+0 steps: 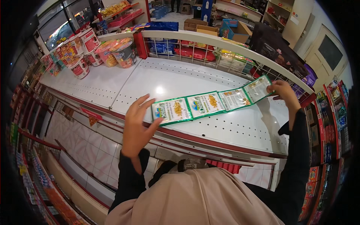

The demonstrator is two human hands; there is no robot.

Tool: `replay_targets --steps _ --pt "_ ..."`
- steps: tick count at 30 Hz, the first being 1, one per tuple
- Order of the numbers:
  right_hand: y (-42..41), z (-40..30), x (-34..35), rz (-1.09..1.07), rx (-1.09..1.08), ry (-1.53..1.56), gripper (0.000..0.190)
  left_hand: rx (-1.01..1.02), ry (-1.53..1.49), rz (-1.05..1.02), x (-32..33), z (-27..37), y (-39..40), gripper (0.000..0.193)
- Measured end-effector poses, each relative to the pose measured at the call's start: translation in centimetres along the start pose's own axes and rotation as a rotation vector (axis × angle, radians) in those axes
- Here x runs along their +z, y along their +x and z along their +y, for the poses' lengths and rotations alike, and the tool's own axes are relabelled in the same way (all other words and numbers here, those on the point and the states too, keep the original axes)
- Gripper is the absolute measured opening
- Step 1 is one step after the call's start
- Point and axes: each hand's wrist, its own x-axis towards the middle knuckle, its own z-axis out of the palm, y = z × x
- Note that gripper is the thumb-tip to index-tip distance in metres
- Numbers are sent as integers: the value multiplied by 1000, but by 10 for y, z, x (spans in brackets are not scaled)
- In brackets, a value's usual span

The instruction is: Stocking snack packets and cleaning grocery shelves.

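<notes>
A strip of joined, green-edged sachets (206,104) stretches across the white perforated metal shelf (168,76). Its left part lies close over the shelf's front edge, while its right end is lifted. My right hand (282,90) pinches that raised right end between thumb and fingers. At the opposite end, my left hand (138,123) has its fingers spread apart. The left thumb overlaps the lower corner of the end sachet; whether it presses on it I cannot tell. Printed pictures and writing cover the sachets.
Instant noodle cups (121,53) and other stacked cups (80,66) stand at the shelf's left end. A white wire-grid divider (194,52) runs along the back, with packets behind it. Cardboard boxes (206,29) are beyond. Stocked racks (323,126) flank the right side.
</notes>
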Motion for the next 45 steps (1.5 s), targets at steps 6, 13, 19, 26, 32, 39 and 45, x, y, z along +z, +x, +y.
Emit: replay_targets --steps 6,13,19,26,32,39,45 --pt "-25 -107 21 60 -251 -72 20 -163 -234 156 -24 -69 -65 27" --pt "-59 -230 116 -32 -482 -316 29 -234 -255 256 -60 -121 -95 22" --pt "-68 -243 205 -594 -351 -584 35 -259 -303 228 -89 -156 -103 21" --pt "-45 -210 205 -560 -644 -815 51 -337 -395 241 -116 -194 -109 20" --pt "-71 -151 210 -657 -681 -753 98 -221 -416 91 -109 -208 -95 20" --pt "-135 -136 210 -271 -703 -827 75 5 -565 -213 -80 -175 -77 20" --pt "-179 -91 232 48 -633 -816 79 143 -794 -480 -49 -127 -98 23"
